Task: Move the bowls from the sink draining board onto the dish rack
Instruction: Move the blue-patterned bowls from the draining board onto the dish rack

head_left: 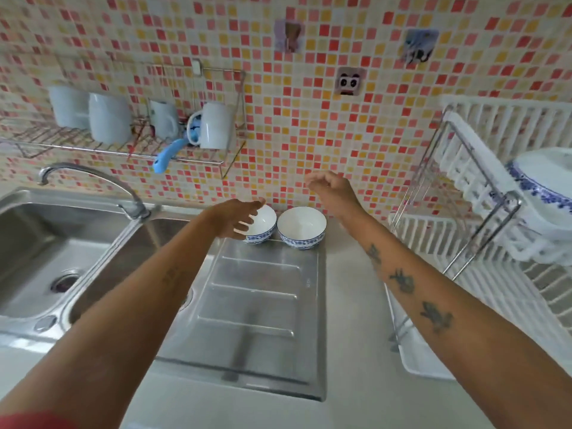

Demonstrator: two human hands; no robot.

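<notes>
Pickup stage: left hand fingers spread, empty, over the left white blue-patterned ceramic bowl; right hand loosely curled, empty. Rim needs gripping next.

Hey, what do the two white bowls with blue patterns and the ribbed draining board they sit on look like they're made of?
The two white bowls with blue patterns look like glazed ceramic, probably porcelain: smooth glossy white insides and painted blue bands outside. The ribbed draining board looks like stainless steel with a brushed, semi-shiny finish: grey metal that reflects light, pressed ridges, one piece with the sink.
</notes>
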